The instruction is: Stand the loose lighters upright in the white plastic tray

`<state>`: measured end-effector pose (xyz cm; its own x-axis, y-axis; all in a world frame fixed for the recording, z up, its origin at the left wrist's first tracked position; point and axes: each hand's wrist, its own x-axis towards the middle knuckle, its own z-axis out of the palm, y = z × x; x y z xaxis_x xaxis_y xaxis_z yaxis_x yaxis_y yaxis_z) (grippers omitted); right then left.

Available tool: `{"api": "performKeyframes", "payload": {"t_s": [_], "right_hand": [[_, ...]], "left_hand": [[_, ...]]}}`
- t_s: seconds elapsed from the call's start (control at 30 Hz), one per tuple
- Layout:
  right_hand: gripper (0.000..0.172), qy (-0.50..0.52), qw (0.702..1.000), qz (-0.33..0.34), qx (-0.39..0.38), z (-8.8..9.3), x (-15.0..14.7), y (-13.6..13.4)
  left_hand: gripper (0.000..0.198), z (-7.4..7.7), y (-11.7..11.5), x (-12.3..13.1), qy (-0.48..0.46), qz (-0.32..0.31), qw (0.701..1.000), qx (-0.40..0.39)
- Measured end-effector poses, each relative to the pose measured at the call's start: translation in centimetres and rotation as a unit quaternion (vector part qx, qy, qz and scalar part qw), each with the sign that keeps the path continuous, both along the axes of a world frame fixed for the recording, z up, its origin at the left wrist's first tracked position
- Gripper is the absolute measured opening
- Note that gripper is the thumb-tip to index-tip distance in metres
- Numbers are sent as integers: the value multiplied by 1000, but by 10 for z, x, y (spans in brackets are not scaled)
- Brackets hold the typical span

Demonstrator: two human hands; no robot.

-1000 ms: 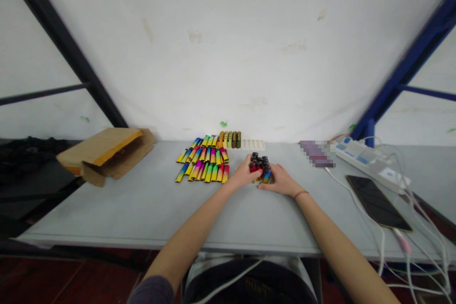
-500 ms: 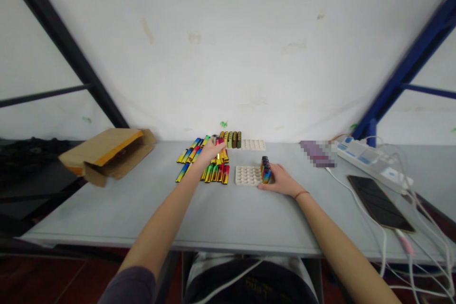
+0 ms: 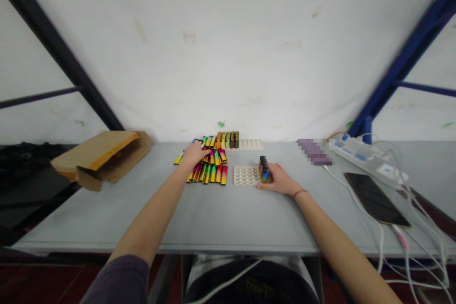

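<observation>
A spread of rainbow-coloured lighters (image 3: 210,166) lies on the grey table (image 3: 221,213). My left hand (image 3: 194,153) rests on the far left part of that spread, fingers curled over some lighters. A white tray with round holes (image 3: 245,175) sits to the right of the spread. One row of upright lighters (image 3: 264,169) stands along the tray's right edge. My right hand (image 3: 280,179) lies against that row and the tray's edge, fingers bent around them.
A second white tray (image 3: 251,144) and a row of dark lighters (image 3: 228,139) sit by the wall. An open cardboard box (image 3: 101,154) lies at the left. At the right are a power strip (image 3: 366,159), a phone (image 3: 375,191) and white cables (image 3: 388,232).
My left hand left the tray, went to the far end of the lighter spread, then shifted left onto it. The tray now shows most holes bare. My right hand stayed.
</observation>
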<state>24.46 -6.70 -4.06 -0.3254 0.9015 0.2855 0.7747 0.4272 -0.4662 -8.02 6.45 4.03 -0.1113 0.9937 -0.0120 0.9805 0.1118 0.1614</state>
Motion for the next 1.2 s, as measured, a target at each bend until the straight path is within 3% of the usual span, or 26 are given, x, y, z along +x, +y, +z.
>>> {"api": "performKeyframes", "payload": {"t_s": [0.27,0.6,1.2], "right_hand": [[57,11,1000,8,5,-1,1,1],[51,-4,1000,4,4,1,0,0],[53,3,1000,11,3,0,1,1]], "left_hand": [[64,-4,-20,0,19,25,998,58],[62,-30,-23,10,4,75,984,165],[62,-36,-26,-6,-14,-46,999,24]]}}
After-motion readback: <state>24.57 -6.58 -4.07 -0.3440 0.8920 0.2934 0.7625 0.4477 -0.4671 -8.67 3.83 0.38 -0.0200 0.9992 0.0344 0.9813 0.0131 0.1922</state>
